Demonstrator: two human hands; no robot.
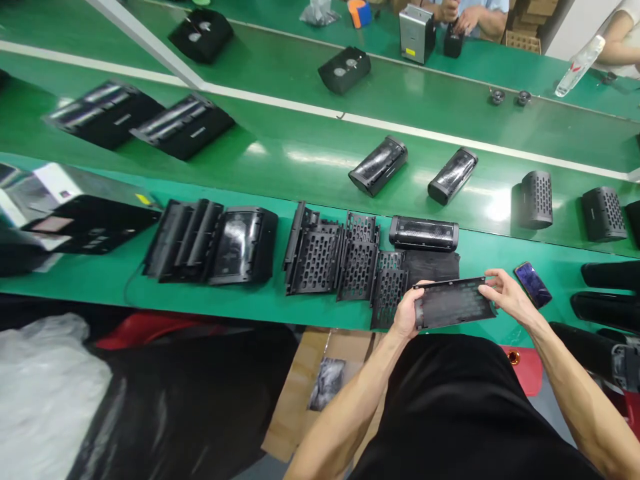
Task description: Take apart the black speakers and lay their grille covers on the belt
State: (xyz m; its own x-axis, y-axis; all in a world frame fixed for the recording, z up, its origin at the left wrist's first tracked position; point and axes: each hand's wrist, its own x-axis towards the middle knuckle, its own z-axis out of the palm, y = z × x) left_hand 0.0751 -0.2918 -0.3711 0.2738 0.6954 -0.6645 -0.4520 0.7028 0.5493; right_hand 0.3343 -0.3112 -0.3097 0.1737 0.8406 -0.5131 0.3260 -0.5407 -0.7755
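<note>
Black perforated panel point(454, 303) sat flat between both hands, just right of the stacked grilles point(345, 260). Left hand point(407, 313) and right hand point(505, 293) each gripped one end.

your left hand point(406, 315) and right hand point(505, 297) grip a black mesh panel point(453, 303) by its ends, near stacked perforated grilles point(345, 260).
</note>
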